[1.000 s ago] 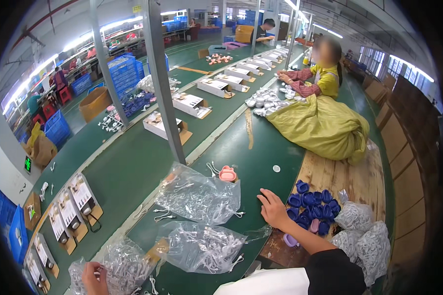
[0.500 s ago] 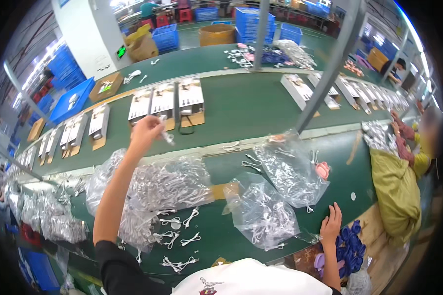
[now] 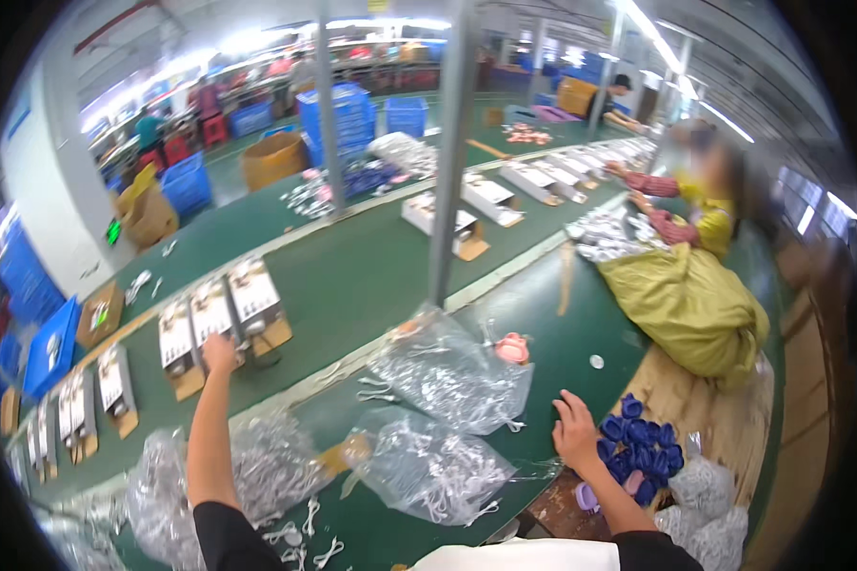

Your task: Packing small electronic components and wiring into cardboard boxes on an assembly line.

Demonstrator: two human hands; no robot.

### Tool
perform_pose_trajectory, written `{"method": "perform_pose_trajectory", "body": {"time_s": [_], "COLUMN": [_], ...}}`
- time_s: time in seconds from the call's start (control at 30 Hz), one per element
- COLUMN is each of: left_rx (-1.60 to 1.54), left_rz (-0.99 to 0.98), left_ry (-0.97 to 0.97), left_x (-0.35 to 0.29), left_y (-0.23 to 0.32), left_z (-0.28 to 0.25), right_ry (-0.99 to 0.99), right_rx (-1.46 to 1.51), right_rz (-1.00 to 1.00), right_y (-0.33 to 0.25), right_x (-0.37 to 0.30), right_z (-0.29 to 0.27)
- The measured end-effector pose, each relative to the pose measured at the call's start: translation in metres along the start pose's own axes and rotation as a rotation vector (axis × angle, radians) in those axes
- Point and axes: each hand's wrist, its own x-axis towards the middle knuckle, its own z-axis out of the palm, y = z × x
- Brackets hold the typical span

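Left hand (image 3: 219, 353) has shifted to the near end of the middle box (image 3: 209, 303) at 9 o'clock, grip hidden, cannot tell; right hand (image 3: 573, 433) spread open at 4 o'clock; step judged as packing that box, next move calling for careful finger placement.

Clear plastic bags (image 3: 428, 466) between left hand (image 3: 220, 353) and right hand (image 3: 573, 433) are looking glossy, crinkled; cardboard boxes (image 3: 211, 310) at left hand, smooth. Wood board (image 3: 671, 388) right of right hand is looking matt, grainy; cloth-like sack (image 3: 686, 300) beyond, wrinkled.
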Motion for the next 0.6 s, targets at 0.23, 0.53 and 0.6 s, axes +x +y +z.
{"method": "perform_pose_trajectory", "body": {"time_s": [0.23, 0.53, 0.6], "left_rx": [-0.312, 0.027, 0.145], "left_rz": [0.09, 0.723, 0.922], "left_ry": [-0.039, 0.061, 0.199], "left_x": [-0.011, -0.073, -0.065], "left_y": [0.034, 0.081, 0.061], "left_z": [0.004, -0.032, -0.02], "right_ry": [0.025, 0.019, 0.004], "right_rx": [-0.025, -0.024, -0.016], "right_rz": [0.02, 0.026, 0.025], "right_y": [0.003, 0.007, 0.007], "right_x": [-0.003, -0.007, -0.005], "right_z": [-0.006, -0.01, -0.012]}}
